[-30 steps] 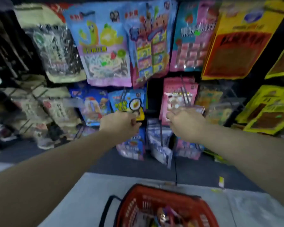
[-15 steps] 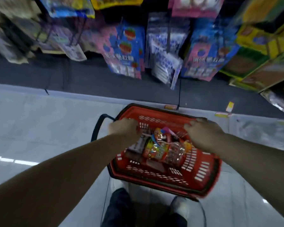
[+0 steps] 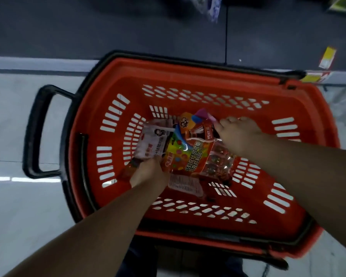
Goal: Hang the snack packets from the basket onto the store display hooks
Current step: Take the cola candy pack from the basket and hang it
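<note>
Both hands are down in the red basket (image 3: 198, 76), which fills the centre of the frame, and they're working the same colourful candy packet (image 3: 194, 154) lying on top of the pile. Left hand (image 3: 148, 174), lower centre, has its fingers curled under the packet's near edge, gripping it. Right hand (image 3: 240, 134), right of centre, closes its fingertips on the far top edge, though whether that's a full pinch I cannot tell from here. A white packet (image 3: 154, 142) lies just left of it, partly tucked beneath, and another pale one (image 3: 185, 184) peeks out underneath toward the bottom.

To do this cleanly, I'd say lift by the header end, where the hang hole should be, so the bag hangs straight and ready for a hook. Peel it up slowly; that slick film could drag the white packet along. Display hooks aren't in shot, only a scrap of hanging packet (image 3: 210, 7) at the top edge, so the raise must go up and forward.
</note>
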A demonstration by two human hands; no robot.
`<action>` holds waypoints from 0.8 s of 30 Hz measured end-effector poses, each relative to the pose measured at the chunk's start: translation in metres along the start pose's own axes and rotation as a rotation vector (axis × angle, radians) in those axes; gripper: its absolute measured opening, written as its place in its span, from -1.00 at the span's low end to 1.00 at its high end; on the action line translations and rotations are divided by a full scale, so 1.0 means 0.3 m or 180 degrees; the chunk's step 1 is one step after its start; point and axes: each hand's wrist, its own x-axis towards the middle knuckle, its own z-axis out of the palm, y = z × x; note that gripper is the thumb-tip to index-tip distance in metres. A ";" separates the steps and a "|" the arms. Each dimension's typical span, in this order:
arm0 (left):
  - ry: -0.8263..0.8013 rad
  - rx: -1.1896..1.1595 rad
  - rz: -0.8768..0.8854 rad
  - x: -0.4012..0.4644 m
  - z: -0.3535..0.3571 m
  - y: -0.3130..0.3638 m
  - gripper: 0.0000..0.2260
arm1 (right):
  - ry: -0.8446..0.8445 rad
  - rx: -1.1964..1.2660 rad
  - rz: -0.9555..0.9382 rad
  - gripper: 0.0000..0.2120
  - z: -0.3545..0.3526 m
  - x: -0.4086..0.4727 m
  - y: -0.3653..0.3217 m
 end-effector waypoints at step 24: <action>-0.1172 -0.3306 -0.0792 0.086 -0.031 0.101 -0.58 | 0.0675 0.4234 0.0545 -0.81 0.104 -0.032 0.088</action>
